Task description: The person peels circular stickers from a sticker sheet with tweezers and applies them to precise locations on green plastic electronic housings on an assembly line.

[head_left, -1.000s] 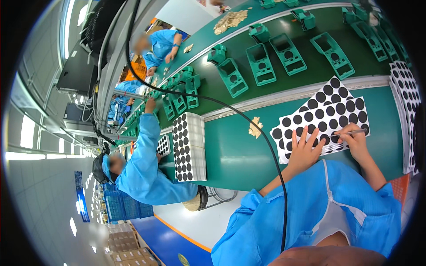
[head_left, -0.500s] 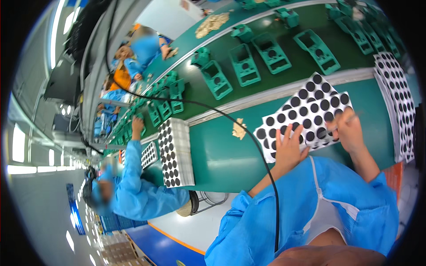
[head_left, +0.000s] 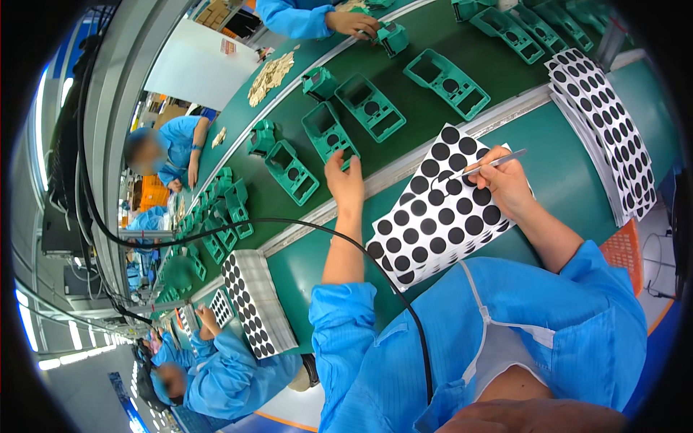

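My left hand (head_left: 343, 184) reaches over the belt to the near end of a green plastic housing (head_left: 323, 128), its fingers apart around that end. Whether it bears any of the housing's weight, I cannot tell. In my right hand (head_left: 503, 182) are thin metal tweezers (head_left: 514, 156), pinched between thumb and fingers and pointing left. At their tip is a round black sticker (head_left: 439, 195), seemingly partly lifted from the white sheet. Several overlapping sticker sheets (head_left: 433, 252) with rows of black dots lie on the green bench in front of me.
More green housings (head_left: 451, 83) stand along the dark green belt (head_left: 404, 155). Tall stacks of dotted sheets are at right (head_left: 613, 137) and left (head_left: 253, 303). A black cable (head_left: 346, 236) crosses the view. Co-workers sit at left and across; a co-worker's hand (head_left: 355, 24) touches a green part.
My left hand has left the sheets and moved to a housing on the belt. The tweezers have come to a dot on the sheet. The view has turned, and a co-worker's arm appears at the top.
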The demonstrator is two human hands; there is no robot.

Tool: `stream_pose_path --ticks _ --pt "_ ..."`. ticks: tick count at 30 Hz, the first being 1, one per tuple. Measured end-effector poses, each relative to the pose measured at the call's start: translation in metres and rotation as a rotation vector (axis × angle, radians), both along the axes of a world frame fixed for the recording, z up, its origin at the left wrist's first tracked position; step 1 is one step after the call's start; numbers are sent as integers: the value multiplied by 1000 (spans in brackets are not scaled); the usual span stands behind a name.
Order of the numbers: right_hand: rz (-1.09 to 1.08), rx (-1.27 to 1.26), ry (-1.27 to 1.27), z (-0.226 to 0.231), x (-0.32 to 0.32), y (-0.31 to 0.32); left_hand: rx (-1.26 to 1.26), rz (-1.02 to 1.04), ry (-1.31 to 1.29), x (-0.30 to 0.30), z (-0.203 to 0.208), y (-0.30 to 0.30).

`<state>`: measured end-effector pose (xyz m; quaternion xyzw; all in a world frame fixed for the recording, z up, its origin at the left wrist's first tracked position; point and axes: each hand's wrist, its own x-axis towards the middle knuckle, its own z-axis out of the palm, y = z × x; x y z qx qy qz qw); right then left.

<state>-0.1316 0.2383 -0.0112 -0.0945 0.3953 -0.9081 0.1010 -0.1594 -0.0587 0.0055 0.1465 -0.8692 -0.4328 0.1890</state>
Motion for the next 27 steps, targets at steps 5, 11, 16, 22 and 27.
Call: stream_pose_path --ticks 5,11,16,22,27 --pt "-8 -14 -46 1 1 4 -560 320 176 -62 -18 -28" --pt "17 20 -71 5 0 1 -107 -103 -182 -65 -8 -75" --pt "13 -12 -67 -1 -3 5 462 -20 103 -9 30 -14" --pt "47 -182 -88 -5 -6 9 272 -170 -228 108 20 45" --pt "42 -150 -116 -5 4 10 -419 -311 -81 128 30 66"
